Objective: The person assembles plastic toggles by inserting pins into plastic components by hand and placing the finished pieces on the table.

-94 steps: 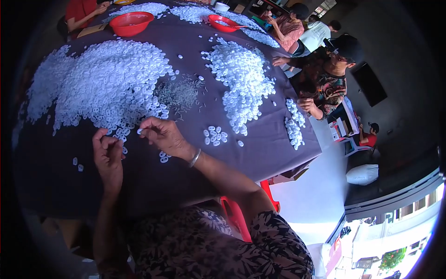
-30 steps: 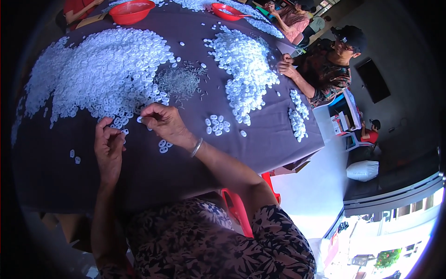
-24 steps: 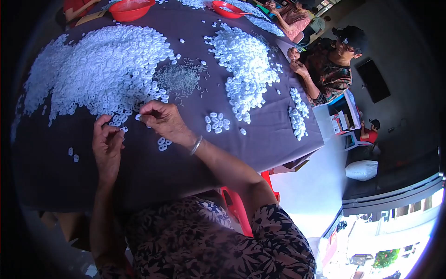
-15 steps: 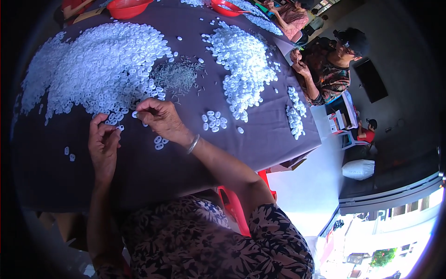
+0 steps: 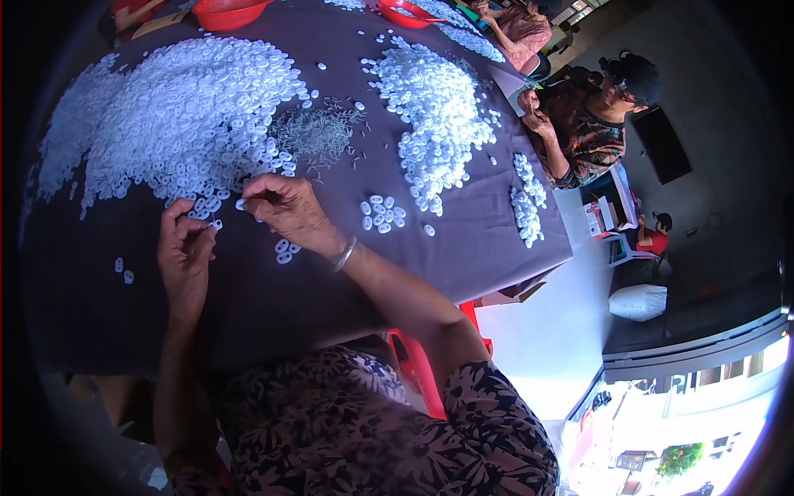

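My left hand (image 5: 186,264) is closed in a pinch on a small white oval plastic piece (image 5: 217,224) between thumb and fingertips. Just to its right, my right hand (image 5: 289,213) pinches another white piece (image 5: 240,204), partly covered by the fingers. Both hands hover over the near edge of a large heap of white two-holed oval pieces (image 5: 182,116). Beyond my right hand lies a pile of thin grey metal bits, perhaps screws (image 5: 314,132). A few ovals (image 5: 285,250) sit below my right wrist, and two loose ones (image 5: 124,277) lie left of my left hand.
A dark cloth (image 5: 331,289) covers the table. To the right are a small oval cluster (image 5: 383,213), a second heap (image 5: 434,116) and a smaller pile (image 5: 525,202). Red basins (image 5: 231,15) stand at the far side. A co-worker (image 5: 591,124) sits at the right edge.
Almost nothing differs. My hands keep their pinches in nearly the same places, and the view has shifted very slightly.
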Demonstrator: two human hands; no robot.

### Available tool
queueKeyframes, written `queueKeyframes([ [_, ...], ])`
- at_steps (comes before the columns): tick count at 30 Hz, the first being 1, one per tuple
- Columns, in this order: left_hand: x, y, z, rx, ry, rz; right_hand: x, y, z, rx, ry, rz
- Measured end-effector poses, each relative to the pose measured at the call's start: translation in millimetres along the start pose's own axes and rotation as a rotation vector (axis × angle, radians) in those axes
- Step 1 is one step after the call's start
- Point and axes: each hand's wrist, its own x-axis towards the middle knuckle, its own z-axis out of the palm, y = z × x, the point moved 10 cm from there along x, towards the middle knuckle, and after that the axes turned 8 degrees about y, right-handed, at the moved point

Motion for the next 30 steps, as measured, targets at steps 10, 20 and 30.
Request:
queueKeyframes([
  [10,-0.6,-2.3,3.0,-0.004,-0.005,-0.007,-0.4,12.1,-2.8,0.028,0.014,0.077],
  [20,-2.5,-0.4,-6.6,0.016,-0.001,-0.013,-2.5,13.3,9.5,0.005,-0.041,0.103],
  [30,-4.5,4.1,14.5,0.094,-0.018,0.193,-3.8,-3.5,-13.1,0.133,0.012,0.047],
])
